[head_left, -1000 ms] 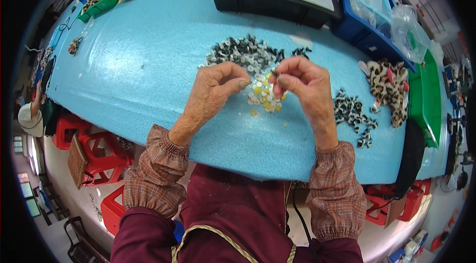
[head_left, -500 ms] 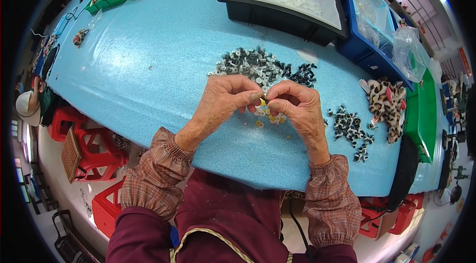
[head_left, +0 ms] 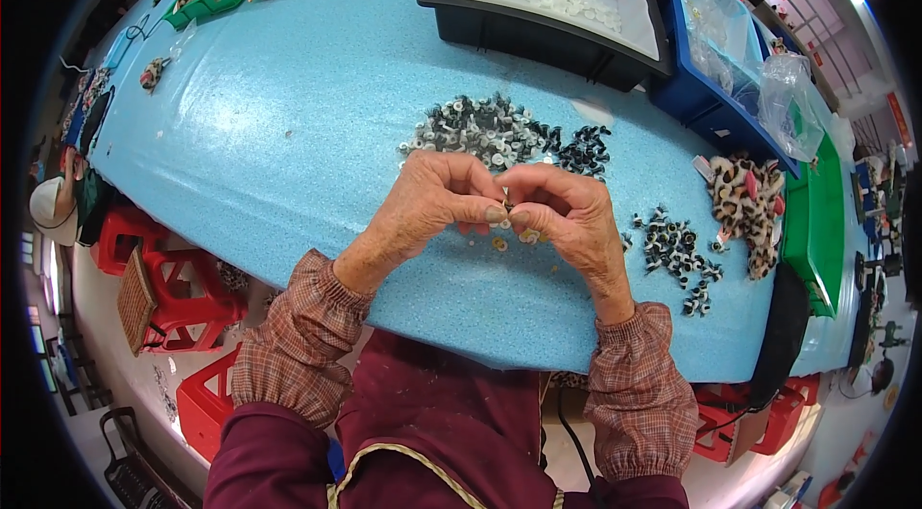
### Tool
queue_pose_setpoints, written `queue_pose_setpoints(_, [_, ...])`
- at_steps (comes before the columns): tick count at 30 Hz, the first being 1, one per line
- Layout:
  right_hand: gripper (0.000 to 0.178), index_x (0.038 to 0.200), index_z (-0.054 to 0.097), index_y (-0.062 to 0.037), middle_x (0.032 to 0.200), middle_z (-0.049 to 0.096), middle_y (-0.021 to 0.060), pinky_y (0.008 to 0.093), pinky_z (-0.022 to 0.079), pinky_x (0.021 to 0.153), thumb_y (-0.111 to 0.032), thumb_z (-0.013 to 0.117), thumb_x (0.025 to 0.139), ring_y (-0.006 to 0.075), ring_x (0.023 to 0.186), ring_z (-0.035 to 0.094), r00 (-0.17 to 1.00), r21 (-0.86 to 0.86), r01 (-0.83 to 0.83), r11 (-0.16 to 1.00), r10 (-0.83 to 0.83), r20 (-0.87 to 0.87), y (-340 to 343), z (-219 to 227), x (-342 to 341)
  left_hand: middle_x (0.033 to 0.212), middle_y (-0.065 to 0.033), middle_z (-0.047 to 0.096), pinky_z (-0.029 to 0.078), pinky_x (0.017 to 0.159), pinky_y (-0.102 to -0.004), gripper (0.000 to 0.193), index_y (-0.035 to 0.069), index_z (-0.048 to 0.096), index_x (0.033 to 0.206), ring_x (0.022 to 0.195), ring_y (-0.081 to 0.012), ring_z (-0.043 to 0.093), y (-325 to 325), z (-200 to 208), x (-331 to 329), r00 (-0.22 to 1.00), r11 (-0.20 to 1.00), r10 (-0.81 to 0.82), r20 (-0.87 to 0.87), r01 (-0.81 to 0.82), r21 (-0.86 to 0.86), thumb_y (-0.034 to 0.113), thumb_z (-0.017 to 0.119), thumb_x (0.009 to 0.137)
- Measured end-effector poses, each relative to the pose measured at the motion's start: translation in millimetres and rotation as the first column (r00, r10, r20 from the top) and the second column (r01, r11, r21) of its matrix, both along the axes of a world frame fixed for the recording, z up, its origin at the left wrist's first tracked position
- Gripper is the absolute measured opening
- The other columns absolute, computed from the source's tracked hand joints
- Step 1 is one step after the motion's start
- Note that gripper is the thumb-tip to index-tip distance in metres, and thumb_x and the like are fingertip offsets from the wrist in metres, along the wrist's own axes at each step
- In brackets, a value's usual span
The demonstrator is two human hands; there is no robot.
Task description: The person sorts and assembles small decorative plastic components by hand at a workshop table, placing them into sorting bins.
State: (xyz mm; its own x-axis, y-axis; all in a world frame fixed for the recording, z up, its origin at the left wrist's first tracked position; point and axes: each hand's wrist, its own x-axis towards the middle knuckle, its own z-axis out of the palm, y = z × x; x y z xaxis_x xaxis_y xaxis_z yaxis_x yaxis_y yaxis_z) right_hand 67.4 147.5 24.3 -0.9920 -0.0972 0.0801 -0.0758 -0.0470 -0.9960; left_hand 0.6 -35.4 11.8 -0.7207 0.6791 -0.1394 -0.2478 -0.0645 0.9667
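My left hand [head_left: 429,194] and my right hand [head_left: 567,211] meet over the table, thumbs and forefingers pinched together at the tips. Between them is a small dark plastic piece [head_left: 507,206], mostly covered by the fingers, so its exact shape cannot be made out. Just beyond the hands lies a heap of small grey and white stemmed plastic pieces [head_left: 480,125], with black stemmed pieces [head_left: 586,150] at its right side. Under the fingertips are a few small yellow and white discs [head_left: 499,244], partly hidden. Right of my right hand spreads a group of black-and-white pieces [head_left: 675,252].
A black tray [head_left: 538,36] with a white liner holding translucent discs stands at the back, beside a blue bin [head_left: 715,115] with plastic bags. Leopard-print plush pieces [head_left: 747,206] lie at right near a green tray [head_left: 814,230]. Red stools [head_left: 192,298] stand left of the blue table [head_left: 288,154].
Both hands have shifted slightly, and the fingertips have turned the small piece between them. The right forefinger has risen a little, and more of the piece shows.
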Motion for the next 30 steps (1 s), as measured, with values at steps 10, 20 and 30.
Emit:
queue_pose_setpoints(10, [0.007,0.086,0.065,-0.0003,0.083,0.062,0.0052,0.0211,0.050,0.060,-0.002,0.067,0.079,0.0095,0.067,0.059,0.984,-0.059,0.127,0.990,-0.133,-0.119,23,-12,-10,0.066,0.0003,0.062,0.043,0.049,-0.0190,0.013,0.004,0.065,0.083,0.057,-0.0054,0.054,-4,-2,-18,0.815,0.850,0.505,-0.283,-0.527,0.000,0.003,0.073,0.073])
queue_pose_setpoints(20, [0.011,0.087,0.066,-0.0003,0.071,0.062,0.0026,0.0206,0.048,0.055,-0.008,0.069,0.079,0.0078,0.061,0.056,0.979,-0.010,0.202,0.979,-0.202,-0.023,31,-20,-11,0.072,-0.0023,0.057,0.044,0.066,-0.0342,0.010,0.008,0.066,0.070,0.073,-0.0211,0.051,2,-11,-8,0.454,0.780,0.010,-0.891,-0.561,-0.277,0.008,0.075,0.065])
queue_pose_setpoints(30, [0.015,0.093,0.064,-0.0017,0.078,0.064,0.0026,0.0192,0.050,0.059,-0.002,0.067,0.078,0.0067,0.067,0.059,0.995,0.014,0.099,0.995,-0.099,0.032,11,-11,-6,0.072,-0.0052,0.055,0.042,0.065,-0.0355,0.011,0.005,0.061,0.074,0.073,-0.0237,0.051,10,-7,-3,0.431,0.879,0.110,-0.896,-0.464,-0.115,0.005,0.071,0.068])
